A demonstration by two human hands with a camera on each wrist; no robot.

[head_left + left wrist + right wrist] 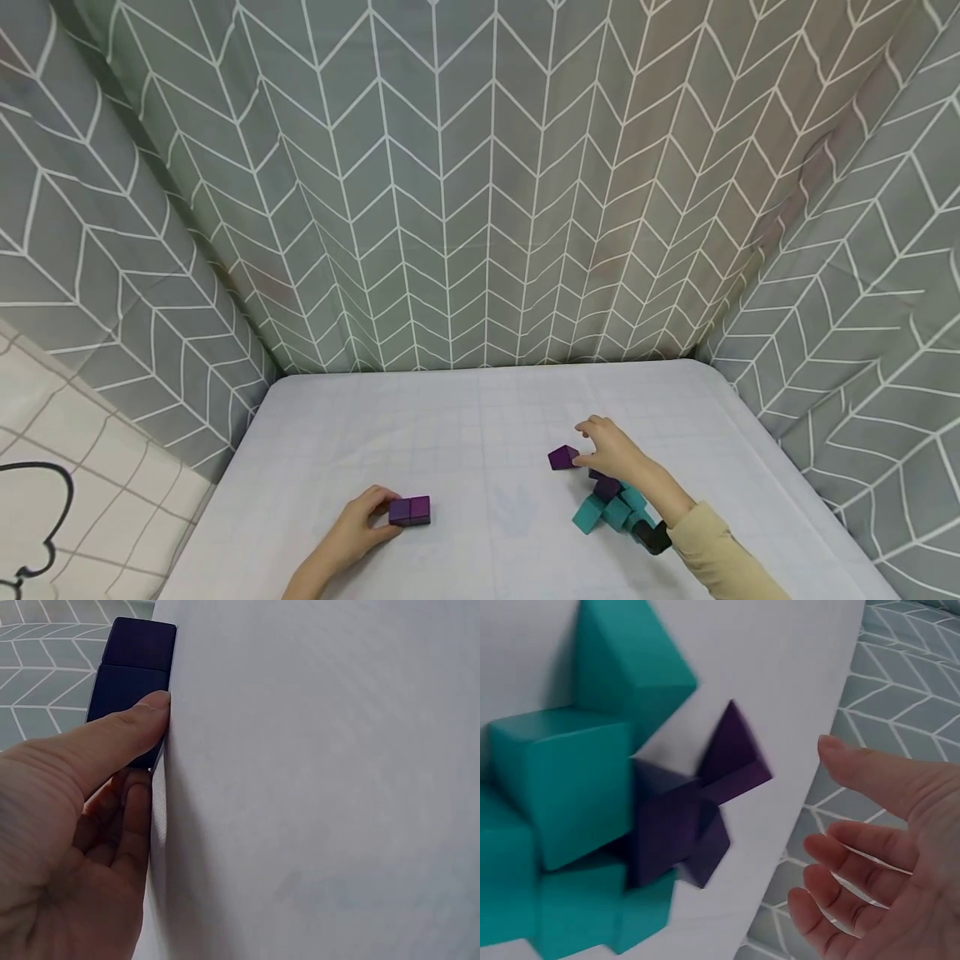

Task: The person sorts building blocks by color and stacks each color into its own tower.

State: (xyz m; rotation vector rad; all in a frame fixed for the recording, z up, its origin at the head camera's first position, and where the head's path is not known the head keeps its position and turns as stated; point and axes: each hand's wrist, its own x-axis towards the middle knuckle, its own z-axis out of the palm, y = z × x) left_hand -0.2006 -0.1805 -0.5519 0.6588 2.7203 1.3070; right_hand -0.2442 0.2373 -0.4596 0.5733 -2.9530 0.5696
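Note:
Two purple blocks sit end to end on the table, the left one (pixel 400 512) touching the right one (pixel 420 509). My left hand (pixel 356 525) pinches the left block; in the left wrist view the thumb (pixel 139 724) lies on its near face and the other fingers curl behind. My right hand (pixel 611 450) hovers by a loose purple block (pixel 562 457), fingers spread. The right wrist view shows nothing between thumb and fingers. Near that hand lies a pile of teal blocks (pixel 577 787) with purple pieces (pixel 667 829) among them, one a wedge (pixel 731 757).
The white-covered table (pixel 487 417) has rounded far corners. Grey curtains (pixel 465 208) with a white chevron pattern hang behind it and at both sides. A black item (pixel 652 537) shows beside the right sleeve (pixel 720 554); its kind is unclear.

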